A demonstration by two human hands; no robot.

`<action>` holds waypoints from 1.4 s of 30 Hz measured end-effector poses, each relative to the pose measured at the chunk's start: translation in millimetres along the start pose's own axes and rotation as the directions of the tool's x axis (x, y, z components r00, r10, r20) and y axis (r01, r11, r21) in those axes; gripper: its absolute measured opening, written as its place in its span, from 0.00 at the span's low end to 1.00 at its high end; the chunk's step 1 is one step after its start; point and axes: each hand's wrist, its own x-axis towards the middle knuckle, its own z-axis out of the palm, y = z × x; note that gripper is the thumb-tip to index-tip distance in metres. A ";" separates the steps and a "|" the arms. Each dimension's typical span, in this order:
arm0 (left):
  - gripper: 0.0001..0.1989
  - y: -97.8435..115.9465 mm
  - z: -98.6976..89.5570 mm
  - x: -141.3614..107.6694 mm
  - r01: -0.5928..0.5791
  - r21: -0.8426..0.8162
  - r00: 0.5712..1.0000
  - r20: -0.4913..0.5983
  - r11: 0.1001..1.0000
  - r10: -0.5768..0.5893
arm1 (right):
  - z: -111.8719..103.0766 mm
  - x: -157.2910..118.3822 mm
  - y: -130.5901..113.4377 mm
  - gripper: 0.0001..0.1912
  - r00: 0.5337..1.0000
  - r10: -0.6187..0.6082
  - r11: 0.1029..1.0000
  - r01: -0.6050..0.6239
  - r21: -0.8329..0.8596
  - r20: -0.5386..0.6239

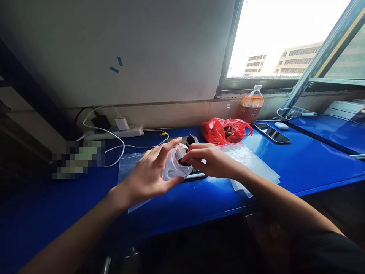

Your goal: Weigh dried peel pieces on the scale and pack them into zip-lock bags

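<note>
My left hand (152, 171) curves its thumb and fingers around a clear zip-lock bag (171, 167) with a red line at its mouth, which gapes to the right. At that opening, my right hand (203, 158) pinches a dark, dried-looking piece (184, 163); its kind is unclear. Just behind both hands, a small flat scale (196, 176) is mostly covered, with another dark curled piece (190, 140) on top. A red plastic bag (213, 131) containing brown dried pieces (229, 131) stands beyond my right hand.
Flat clear bags (253, 163) lie right of the scale, and another clear sheet (128, 163) lies left. A phone (272, 133), white earbud case (281, 126) and drink bottle (251, 106) are at the back right. A power strip (131, 131) and white cable (122, 142) occupy the left.
</note>
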 end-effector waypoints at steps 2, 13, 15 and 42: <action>0.42 -0.1 1.4 -0.2 -0.015 0.010 1.000 0.001 1.000 0.015 | 7.9 -0.8 0.7 0.11 0.999 -0.027 0.999 0.027 0.022 -0.031; 0.44 -19.2 -14.7 5.2 0.086 -0.016 0.982 -0.167 0.996 -0.087 | 16.7 12.1 26.3 0.10 0.915 0.188 0.953 -0.258 -0.159 -0.357; 0.45 -24.9 -19.9 5.9 0.114 -0.048 0.972 -0.200 0.992 -0.121 | 23.8 17.8 30.2 0.19 0.921 0.231 0.907 -0.320 -0.272 -0.315; 0.41 -19.1 -4.0 3.6 0.021 0.061 0.991 -0.135 0.998 -0.012 | 25.4 12.4 22.9 0.14 0.926 -0.005 0.994 -0.035 -0.099 -0.377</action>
